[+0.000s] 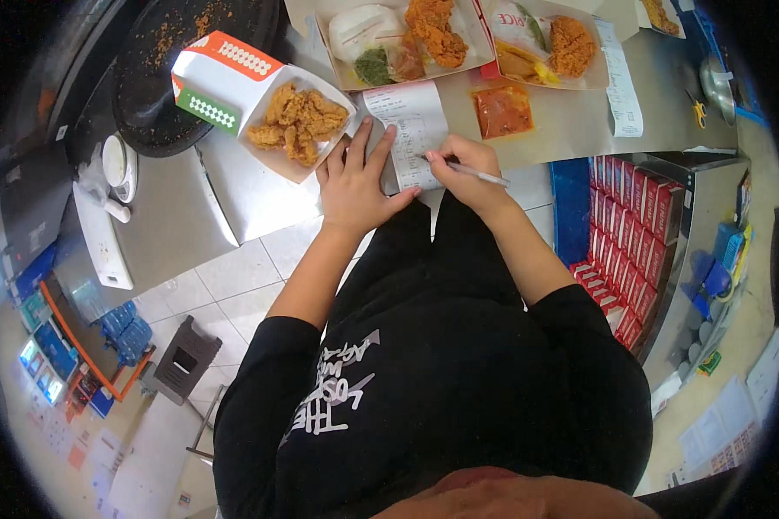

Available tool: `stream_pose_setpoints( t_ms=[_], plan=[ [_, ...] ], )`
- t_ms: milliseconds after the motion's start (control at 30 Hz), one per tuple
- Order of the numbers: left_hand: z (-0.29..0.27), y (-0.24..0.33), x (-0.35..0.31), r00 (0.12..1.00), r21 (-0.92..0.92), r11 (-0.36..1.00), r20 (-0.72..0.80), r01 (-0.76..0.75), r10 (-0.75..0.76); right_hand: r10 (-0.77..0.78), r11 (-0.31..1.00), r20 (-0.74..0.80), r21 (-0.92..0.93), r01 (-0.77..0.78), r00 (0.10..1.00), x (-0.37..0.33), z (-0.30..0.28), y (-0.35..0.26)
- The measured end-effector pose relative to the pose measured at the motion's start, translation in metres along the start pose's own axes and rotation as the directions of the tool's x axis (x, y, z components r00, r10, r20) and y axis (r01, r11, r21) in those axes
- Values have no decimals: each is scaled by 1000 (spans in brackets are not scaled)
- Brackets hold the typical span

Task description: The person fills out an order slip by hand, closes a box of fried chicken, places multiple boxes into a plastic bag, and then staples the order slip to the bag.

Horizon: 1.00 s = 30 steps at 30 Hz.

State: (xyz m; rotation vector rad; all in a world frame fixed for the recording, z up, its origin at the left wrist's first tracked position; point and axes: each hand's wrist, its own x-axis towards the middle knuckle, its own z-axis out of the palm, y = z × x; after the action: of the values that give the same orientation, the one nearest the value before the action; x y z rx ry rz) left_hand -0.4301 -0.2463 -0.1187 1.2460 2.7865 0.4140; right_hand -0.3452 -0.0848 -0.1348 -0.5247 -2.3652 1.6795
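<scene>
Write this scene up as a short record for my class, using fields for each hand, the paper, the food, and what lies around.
Left hand: left hand spread flat, fingers on the receipt's left side
Right hand: right hand holds a pen, tip at the receipt
Paper: receipt at the counter's near edge; second receipt farther right
Food: carton of fried chicken, left of the first receipt; two open meal boxes beyond it
Right of first receipt: red sauce packet
Surface: metal counter
Below, right: stacked red boxes
</scene>
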Motion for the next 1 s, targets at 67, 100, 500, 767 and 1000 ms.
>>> stream_pose_setpoints(
  t_ms=[67,100,500,767,1000],
  plan=[
    [0,0,0,1000,0,1000,-1,5,-5,-45,999,17,-4,45,999,2,1,-1],
    [0,0,0,1000,0,1000,-2,5,-5,-89,996,30,-8,90,996,2,1,-1],
    [0,-5,-1,998,-85,995,-35,-58,55,22,996,33,90,-25,999,11,4,-10],
    [3,-5,0,999,-66,997,-35,-32,29,5,986,-25,168,-1,1000,25,8,2],
    [2,-5,-1,1000,-90,996,-10,2,-3,53,998,23,-42,-52,998,7,7,1]
  ],
)
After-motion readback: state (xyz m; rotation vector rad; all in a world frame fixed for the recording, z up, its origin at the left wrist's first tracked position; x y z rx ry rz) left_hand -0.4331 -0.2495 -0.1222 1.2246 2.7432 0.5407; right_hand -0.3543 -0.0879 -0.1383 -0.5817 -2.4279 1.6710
